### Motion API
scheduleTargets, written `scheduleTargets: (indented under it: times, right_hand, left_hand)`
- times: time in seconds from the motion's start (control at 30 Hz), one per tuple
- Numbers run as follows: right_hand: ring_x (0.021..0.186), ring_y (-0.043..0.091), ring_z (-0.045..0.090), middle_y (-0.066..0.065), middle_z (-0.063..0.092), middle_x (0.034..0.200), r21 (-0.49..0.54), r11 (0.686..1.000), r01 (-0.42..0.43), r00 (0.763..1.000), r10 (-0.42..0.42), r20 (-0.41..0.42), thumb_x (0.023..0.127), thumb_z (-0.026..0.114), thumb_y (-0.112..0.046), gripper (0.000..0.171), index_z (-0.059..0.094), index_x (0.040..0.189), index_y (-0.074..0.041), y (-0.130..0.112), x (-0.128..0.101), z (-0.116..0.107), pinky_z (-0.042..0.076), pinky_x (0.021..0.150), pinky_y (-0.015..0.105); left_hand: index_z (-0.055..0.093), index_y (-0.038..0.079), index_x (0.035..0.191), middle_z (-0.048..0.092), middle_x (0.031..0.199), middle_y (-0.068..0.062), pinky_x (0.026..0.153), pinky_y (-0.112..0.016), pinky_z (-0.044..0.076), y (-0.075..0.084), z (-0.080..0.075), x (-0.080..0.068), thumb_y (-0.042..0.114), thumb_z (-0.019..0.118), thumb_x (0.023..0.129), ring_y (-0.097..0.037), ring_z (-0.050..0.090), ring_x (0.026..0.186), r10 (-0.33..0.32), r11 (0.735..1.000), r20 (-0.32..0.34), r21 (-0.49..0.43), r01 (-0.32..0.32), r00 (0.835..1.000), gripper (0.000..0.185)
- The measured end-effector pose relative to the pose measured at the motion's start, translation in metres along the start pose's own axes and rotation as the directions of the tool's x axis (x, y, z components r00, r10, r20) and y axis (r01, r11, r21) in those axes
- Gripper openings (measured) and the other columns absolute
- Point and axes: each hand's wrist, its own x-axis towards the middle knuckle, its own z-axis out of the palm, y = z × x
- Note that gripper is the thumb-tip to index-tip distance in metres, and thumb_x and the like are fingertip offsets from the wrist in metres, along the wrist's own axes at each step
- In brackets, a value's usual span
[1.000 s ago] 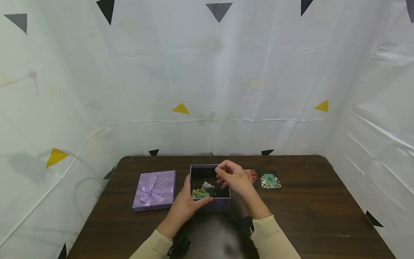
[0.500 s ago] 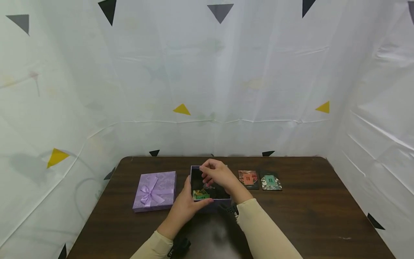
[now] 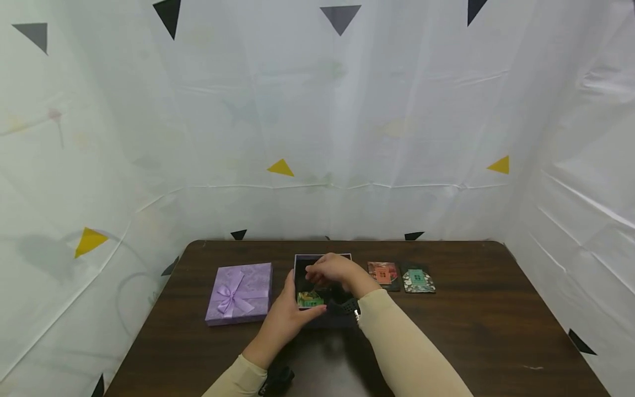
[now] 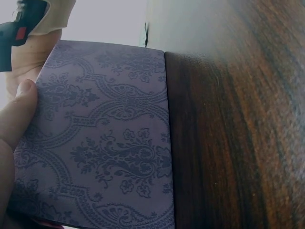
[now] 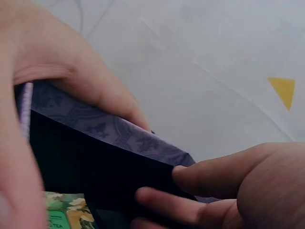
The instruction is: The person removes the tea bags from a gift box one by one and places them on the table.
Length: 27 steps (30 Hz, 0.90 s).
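Observation:
My left hand (image 3: 284,320) grips the purple patterned gift box (image 3: 328,321) at its left side. Its thumb lies on the front wall (image 4: 119,124), which shows large in the left wrist view. Inside the dark box, a green-and-yellow tea sachet (image 3: 310,299) lies at the front left; its label (image 5: 56,220) reads "TEA". My right hand (image 3: 342,272) reaches over the box, fingers down inside it. In the right wrist view its thumb and fingers (image 5: 167,202) stand apart, with nothing visible between them. The right part of the box's inside is hidden by this hand.
A purple lid (image 3: 240,292) with a ribbon bow lies left of the box. To the right, a red sachet (image 3: 384,275) and a teal one (image 3: 418,279) lie side by side on the brown table (image 3: 486,331). A white curtain (image 3: 317,110) hangs behind.
My right hand has moved left from the box's right side and lowered into it, uncovering the red sachet on the table. The left hand keeps its hold on the box.

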Motion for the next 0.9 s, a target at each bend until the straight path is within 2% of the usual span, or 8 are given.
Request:
scheduleTargets:
  times: [0.17,0.33,0.43,0.57,0.73,0.8,0.9]
  right_hand:
    - [0.127,0.039,0.071,0.018,0.079,0.127,-0.012,0.997,-0.073,0.997,0.073,0.038,0.109,0.066,-0.034,0.039,0.081,0.123,-0.001,-0.0008,0.0012,-0.0052,0.053,0.114,0.059]
    - [0.131,0.04,0.07,0.02,0.077,0.131,0.014,0.994,-0.106,0.992,0.105,0.07,0.107,0.069,-0.036,0.042,0.079,0.126,-0.001,-0.0019,0.0034,-0.0073,0.051,0.116,0.061]
    - [0.125,0.036,0.073,0.02,0.078,0.13,-0.004,0.993,-0.117,0.99,0.117,0.083,0.106,0.071,-0.035,0.041,0.08,0.125,0.0,-0.0016,0.0049,-0.0068,0.054,0.112,0.059]
    - [0.112,0.027,0.076,0.019,0.079,0.124,-0.048,0.991,-0.122,0.988,0.126,0.093,0.104,0.074,-0.03,0.037,0.08,0.121,0.002,-0.0007,0.0061,-0.0056,0.06,0.097,0.051]
    - [0.092,0.019,0.071,0.011,0.08,0.103,-0.046,0.994,-0.104,0.989,0.108,0.103,0.1,0.076,-0.022,0.029,0.083,0.114,0.002,-0.0008,0.006,-0.0064,0.058,0.08,0.038]
    - [0.086,0.017,0.07,0.006,0.079,0.095,-0.047,0.995,-0.087,0.988,0.092,0.121,0.1,0.076,-0.019,0.025,0.084,0.111,0.002,-0.0007,0.0052,-0.0068,0.058,0.077,0.034]
    - [0.084,0.015,0.071,0.003,0.08,0.093,-0.053,0.996,-0.074,0.986,0.081,0.145,0.101,0.075,-0.015,0.02,0.085,0.109,0.0,0.0004,0.0036,-0.0064,0.06,0.076,0.031]
  left_hand:
    - [0.008,0.012,0.176,0.049,0.165,-0.027,0.116,-0.063,0.049,0.0017,0.0023,0.0007,0.07,0.086,0.084,-0.04,0.061,0.141,0.015,1.0,0.008,-0.022,-0.015,1.0,0.134]
    - [0.009,0.018,0.176,0.054,0.162,-0.023,0.114,-0.062,0.05,0.0006,0.0032,0.0011,0.07,0.085,0.084,-0.036,0.064,0.138,0.031,0.999,0.008,-0.033,-0.031,0.999,0.131]
    - [0.008,0.016,0.176,0.052,0.164,-0.025,0.114,-0.063,0.05,0.0009,0.0031,0.0005,0.07,0.085,0.085,-0.037,0.063,0.14,0.024,1.0,0.004,-0.016,-0.024,1.0,0.131]
    - [0.007,0.008,0.176,0.046,0.166,-0.031,0.116,-0.065,0.048,0.0037,0.0023,-0.0009,0.072,0.083,0.086,-0.043,0.06,0.143,-0.017,1.0,0.014,0.01,0.017,1.0,0.134]
    - [0.006,0.005,0.175,0.043,0.167,-0.033,0.117,-0.065,0.047,0.0064,0.0014,-0.0017,0.072,0.082,0.086,-0.045,0.057,0.145,-0.045,0.999,0.017,0.025,0.044,0.999,0.135]
    - [0.006,0.005,0.175,0.043,0.167,-0.033,0.116,-0.065,0.048,0.0066,0.0013,-0.0022,0.071,0.082,0.086,-0.044,0.058,0.145,-0.044,0.999,0.014,0.026,0.044,0.999,0.135]
    - [0.007,0.005,0.175,0.043,0.168,-0.033,0.115,-0.065,0.049,0.0058,0.0013,-0.0028,0.069,0.083,0.087,-0.045,0.059,0.144,-0.026,0.999,0.012,0.038,0.026,1.0,0.133]
